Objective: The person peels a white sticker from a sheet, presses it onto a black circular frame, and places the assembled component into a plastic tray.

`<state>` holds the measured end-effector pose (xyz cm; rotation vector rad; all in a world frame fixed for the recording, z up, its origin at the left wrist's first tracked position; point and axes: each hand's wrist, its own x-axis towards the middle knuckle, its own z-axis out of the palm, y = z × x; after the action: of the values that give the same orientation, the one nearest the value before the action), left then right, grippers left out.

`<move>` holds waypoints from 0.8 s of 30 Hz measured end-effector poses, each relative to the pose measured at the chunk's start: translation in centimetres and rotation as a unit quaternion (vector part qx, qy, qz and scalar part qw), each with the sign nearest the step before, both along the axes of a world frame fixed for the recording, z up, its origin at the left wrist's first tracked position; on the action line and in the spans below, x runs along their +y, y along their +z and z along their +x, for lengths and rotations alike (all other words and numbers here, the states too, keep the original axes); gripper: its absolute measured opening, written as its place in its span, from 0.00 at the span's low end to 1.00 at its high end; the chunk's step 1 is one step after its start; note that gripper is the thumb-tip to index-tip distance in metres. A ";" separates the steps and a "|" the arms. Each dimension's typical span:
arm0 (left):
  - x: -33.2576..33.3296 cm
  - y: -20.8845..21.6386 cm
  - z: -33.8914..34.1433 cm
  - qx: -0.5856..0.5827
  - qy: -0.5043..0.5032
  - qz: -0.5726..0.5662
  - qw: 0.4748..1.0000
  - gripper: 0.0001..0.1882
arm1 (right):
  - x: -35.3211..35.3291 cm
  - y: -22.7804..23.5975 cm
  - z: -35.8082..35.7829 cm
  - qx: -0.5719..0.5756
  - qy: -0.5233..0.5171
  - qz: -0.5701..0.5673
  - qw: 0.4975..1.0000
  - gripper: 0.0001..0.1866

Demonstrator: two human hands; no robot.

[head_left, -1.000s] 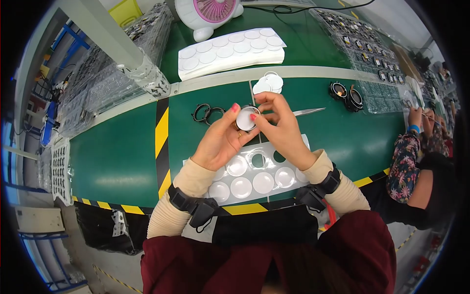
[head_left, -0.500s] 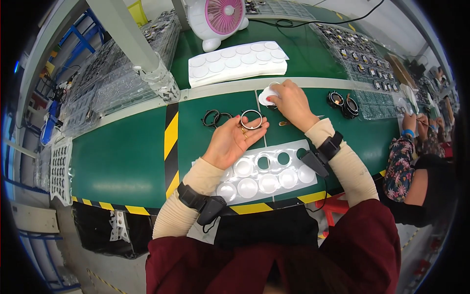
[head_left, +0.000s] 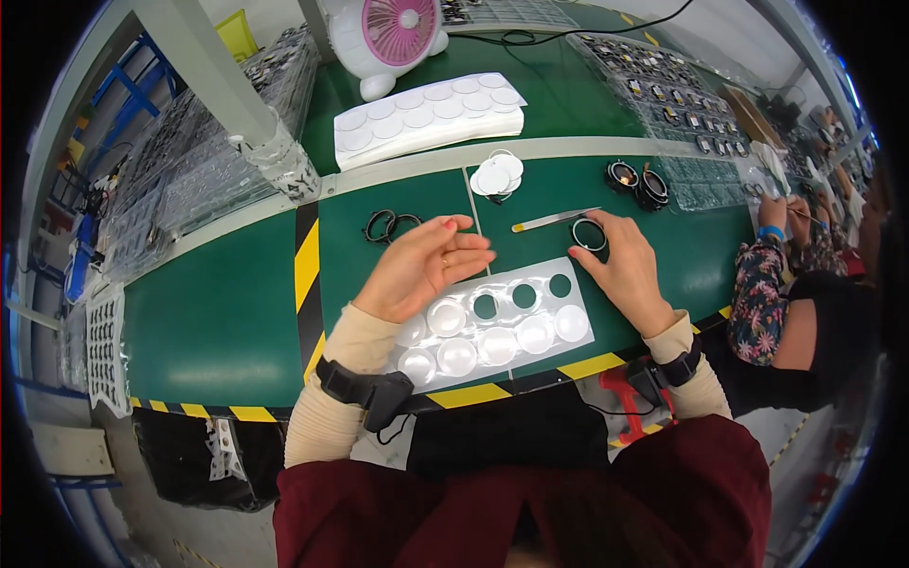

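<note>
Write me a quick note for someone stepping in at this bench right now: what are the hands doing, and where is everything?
Left hand: open, palm up, empty, above the white sheet of discs.
Right hand: fingertips on a black ring lying on the green mat.
Tweezers lie just left of the ring; a pile of loose white discs sits behind them.
Done: three disc holes in the sheet are empty.
Left: about seven discs remain on it.

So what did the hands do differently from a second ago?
A second ago both hands held a round piece together above the tray. Now they are apart: the left hand hangs open and empty over the white tray, and the right hand has moved right to the green table, fingers on a dark ring. The tray, tweezers and pink fan stayed put.
</note>
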<state>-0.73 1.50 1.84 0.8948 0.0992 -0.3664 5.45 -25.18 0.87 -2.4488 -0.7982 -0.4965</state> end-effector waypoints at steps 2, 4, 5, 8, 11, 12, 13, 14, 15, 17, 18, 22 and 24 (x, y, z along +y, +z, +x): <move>1.5 0.7 -0.7 -0.049 -0.045 0.111 0.992 0.10 | -1.2 -1.1 0.3 -0.044 -0.010 -0.049 0.998 0.24; 2.3 2.7 -2.7 -0.062 -0.070 0.296 0.950 0.10 | -1.6 -1.3 0.4 -0.061 -0.019 -0.073 0.995 0.24; 2.4 3.2 -4.2 -0.072 -0.087 0.473 0.874 0.10 | -0.7 -0.5 0.2 -0.066 0.008 -0.056 0.996 0.24; 2.0 1.3 -7.6 -0.150 -0.046 0.657 0.737 0.11 | 4.0 1.0 -1.5 -0.046 0.120 -0.010 0.992 0.25; 1.6 -0.2 -8.0 -0.179 -0.017 0.730 0.660 0.13 | 9.4 -0.1 -3.8 0.022 0.215 -0.060 0.974 0.26; 1.4 -0.7 -7.9 -0.170 -0.003 0.722 0.670 0.14 | 10.5 -0.1 -4.3 0.058 0.251 -0.122 0.958 0.25; 1.4 -0.9 -7.8 -0.162 0.011 0.714 0.681 0.15 | 11.0 0.3 -4.2 0.059 0.258 -0.120 0.957 0.25; 1.4 -0.8 -7.9 -0.156 0.013 0.716 0.680 0.15 | 11.3 1.1 -3.8 0.159 0.274 -0.149 0.937 0.25; 1.5 -0.8 -7.9 -0.154 0.008 0.716 0.681 0.15 | 11.7 2.1 -3.4 0.256 0.289 -0.179 0.905 0.25; 1.7 -0.7 -7.9 -0.151 -0.002 0.714 0.684 0.16 | 12.2 2.3 -2.8 0.350 0.306 -0.210 0.860 0.25; 1.7 -0.7 -8.0 -0.145 0.001 0.715 0.684 0.16 | 12.0 1.8 -2.4 0.389 0.327 -0.157 0.847 0.25; 2.0 -0.5 -7.8 -0.132 -0.019 0.716 0.685 0.15 | 11.8 -0.3 -1.9 0.465 0.411 0.014 0.784 0.23; 1.9 -0.6 -7.5 -0.136 -0.030 0.720 0.680 0.15 | 11.7 -1.2 -2.1 0.458 0.496 0.136 0.725 0.21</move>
<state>-8.27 3.44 1.23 2.5417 0.0704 -0.1419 3.38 -13.46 -0.29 -1.3283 -1.2365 0.8774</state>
